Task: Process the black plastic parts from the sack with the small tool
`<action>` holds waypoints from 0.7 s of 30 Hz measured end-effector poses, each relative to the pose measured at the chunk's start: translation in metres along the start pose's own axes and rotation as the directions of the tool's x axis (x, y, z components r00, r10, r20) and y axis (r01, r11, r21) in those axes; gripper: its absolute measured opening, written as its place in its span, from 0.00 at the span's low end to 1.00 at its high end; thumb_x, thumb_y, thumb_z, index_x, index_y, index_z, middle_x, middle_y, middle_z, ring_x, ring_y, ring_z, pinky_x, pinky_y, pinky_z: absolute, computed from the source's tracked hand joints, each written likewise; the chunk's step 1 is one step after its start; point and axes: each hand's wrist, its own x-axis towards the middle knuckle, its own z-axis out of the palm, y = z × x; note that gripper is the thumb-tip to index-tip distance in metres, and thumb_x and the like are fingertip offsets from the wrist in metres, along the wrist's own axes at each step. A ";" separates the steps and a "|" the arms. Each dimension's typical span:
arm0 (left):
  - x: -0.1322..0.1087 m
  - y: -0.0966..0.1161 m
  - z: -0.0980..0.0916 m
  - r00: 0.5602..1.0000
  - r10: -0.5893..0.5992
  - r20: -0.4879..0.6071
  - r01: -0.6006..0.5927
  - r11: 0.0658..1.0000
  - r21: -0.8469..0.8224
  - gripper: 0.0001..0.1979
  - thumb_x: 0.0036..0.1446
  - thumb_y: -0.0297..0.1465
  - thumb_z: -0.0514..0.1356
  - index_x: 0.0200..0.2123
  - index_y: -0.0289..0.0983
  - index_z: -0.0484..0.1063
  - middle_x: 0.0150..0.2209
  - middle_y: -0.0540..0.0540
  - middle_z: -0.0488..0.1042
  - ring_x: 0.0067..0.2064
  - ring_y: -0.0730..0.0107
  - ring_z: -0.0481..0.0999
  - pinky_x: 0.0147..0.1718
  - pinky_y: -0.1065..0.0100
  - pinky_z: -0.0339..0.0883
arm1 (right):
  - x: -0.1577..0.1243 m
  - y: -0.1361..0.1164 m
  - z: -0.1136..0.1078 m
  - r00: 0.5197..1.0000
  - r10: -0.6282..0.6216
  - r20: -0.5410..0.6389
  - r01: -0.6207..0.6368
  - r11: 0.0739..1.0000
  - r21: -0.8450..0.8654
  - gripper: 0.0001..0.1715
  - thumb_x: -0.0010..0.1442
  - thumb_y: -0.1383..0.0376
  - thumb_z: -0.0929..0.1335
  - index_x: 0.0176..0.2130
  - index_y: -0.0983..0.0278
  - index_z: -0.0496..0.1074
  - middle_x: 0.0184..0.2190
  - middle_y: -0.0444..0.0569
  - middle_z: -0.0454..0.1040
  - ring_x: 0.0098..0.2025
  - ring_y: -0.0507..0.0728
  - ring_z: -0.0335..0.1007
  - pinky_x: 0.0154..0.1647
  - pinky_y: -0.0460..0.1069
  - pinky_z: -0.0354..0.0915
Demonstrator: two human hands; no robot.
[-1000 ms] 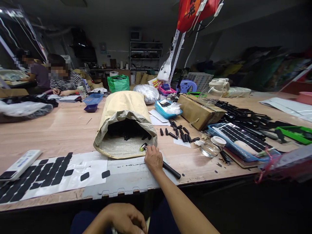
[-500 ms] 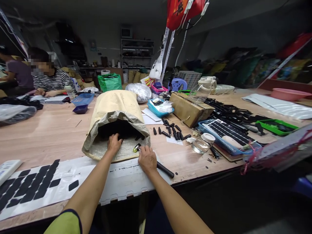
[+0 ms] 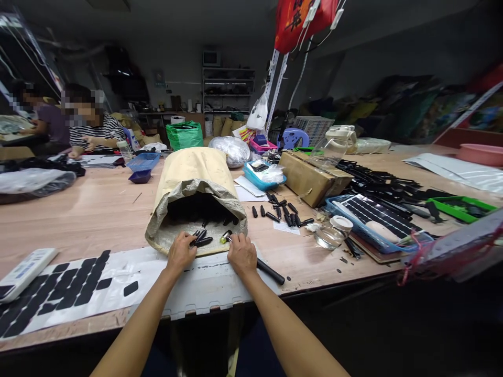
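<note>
A tan sack [image 3: 192,173] lies on its side on the wooden table, its mouth open toward me. My left hand [image 3: 181,251] rests at the sack's lip, fingers closed on a few small black parts [image 3: 201,240]. My right hand [image 3: 242,253] sits just right of it, gripping a tool with a yellow-green tip [image 3: 225,237] and a black handle [image 3: 270,271] that sticks out behind the hand. More black parts lie deep inside the sack.
Loose black parts [image 3: 281,212] lie right of the sack, by a glass jar [image 3: 330,235], a cardboard box [image 3: 314,178] and a solar panel [image 3: 373,214]. Black pads on white sheet [image 3: 63,285] lie left, beside a remote [image 3: 25,269]. Two people sit far left.
My left hand rose from my lap, reached into the sack, then drew back to the lip with a few black parts. My right hand stayed on the tool.
</note>
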 end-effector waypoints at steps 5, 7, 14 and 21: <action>0.002 0.015 0.000 0.993 0.113 -0.028 -0.110 0.989 0.102 0.17 0.52 0.34 0.64 0.47 0.41 0.78 0.44 0.43 0.71 0.47 0.57 0.67 0.48 0.59 0.64 | 0.001 0.000 -0.001 1.000 0.003 0.008 -0.003 1.000 0.004 0.10 0.65 0.65 0.61 0.43 0.61 0.69 0.43 0.55 0.72 0.44 0.60 0.64 0.39 0.51 0.57; 0.002 0.019 0.003 0.992 0.129 -0.013 -0.127 0.986 0.110 0.12 0.53 0.36 0.65 0.41 0.41 0.79 0.42 0.43 0.71 0.46 0.56 0.67 0.47 0.59 0.64 | 0.001 0.000 0.000 1.000 0.003 0.010 -0.003 1.000 0.006 0.10 0.64 0.65 0.61 0.43 0.61 0.69 0.43 0.55 0.72 0.44 0.60 0.64 0.39 0.51 0.57; -0.020 0.017 0.015 0.983 0.184 0.004 -0.182 0.977 -0.113 0.07 0.58 0.30 0.61 0.40 0.40 0.77 0.39 0.44 0.74 0.44 0.60 0.71 0.46 0.60 0.64 | 0.000 0.000 0.002 1.000 -0.002 -0.007 0.002 1.000 0.025 0.11 0.64 0.65 0.61 0.45 0.62 0.70 0.43 0.55 0.72 0.44 0.60 0.64 0.39 0.51 0.57; -0.017 0.011 0.019 0.992 0.104 0.067 -0.077 0.942 -0.325 0.08 0.54 0.28 0.64 0.39 0.39 0.78 0.38 0.46 0.74 0.41 0.64 0.73 0.43 0.64 0.66 | 0.001 0.008 -0.009 0.997 -0.025 0.069 0.012 0.983 0.184 0.14 0.65 0.66 0.62 0.46 0.60 0.73 0.43 0.50 0.74 0.44 0.56 0.66 0.44 0.49 0.59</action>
